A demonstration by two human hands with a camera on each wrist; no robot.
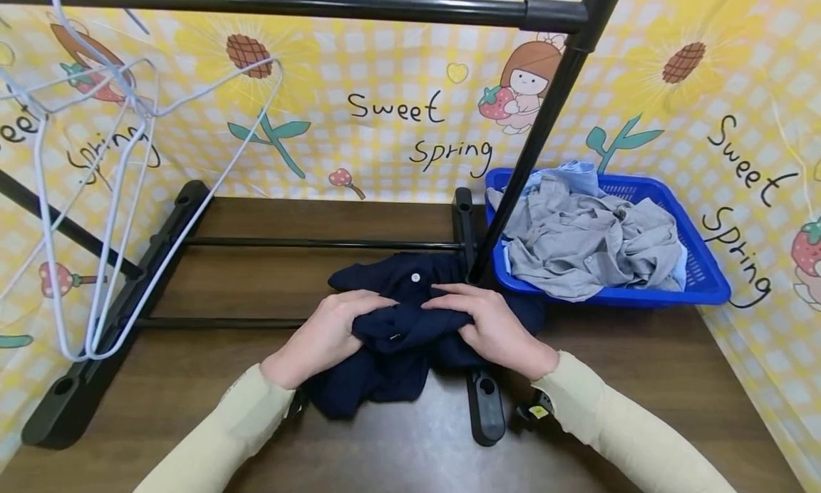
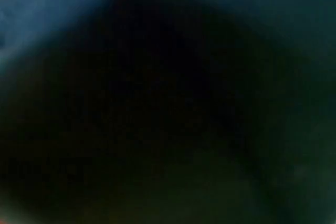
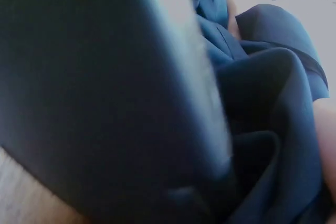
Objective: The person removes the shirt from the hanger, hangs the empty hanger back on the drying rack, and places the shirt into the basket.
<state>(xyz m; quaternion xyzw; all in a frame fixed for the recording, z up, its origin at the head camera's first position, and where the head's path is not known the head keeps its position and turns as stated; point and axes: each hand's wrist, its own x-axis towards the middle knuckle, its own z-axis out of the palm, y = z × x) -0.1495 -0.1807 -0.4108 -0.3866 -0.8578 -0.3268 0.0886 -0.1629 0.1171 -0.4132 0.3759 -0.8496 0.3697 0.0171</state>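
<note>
A crumpled navy shirt (image 1: 391,375) with a white button lies over the right foot and lower bars of a black clothes rack. My left hand (image 1: 323,333) grips its bunched upper part from the left, and my right hand (image 1: 497,333) holds it from the right, thumbs and fingers facing across the cloth. In the right wrist view, folds of the shirt (image 3: 289,93) rise beside a large dark surface that fills the left side. The left wrist view is nearly black and blurred. Cloth hides many of the fingertips.
A blue basket (image 1: 705,283) of grey and light-blue clothes stands at the right. White wire hangers (image 1: 115,194) hang at the left. The rack's top bar (image 1: 288,0) crosses above, and its slanted post (image 1: 539,130) stands between shirt and basket. Patterned cloth covers the walls.
</note>
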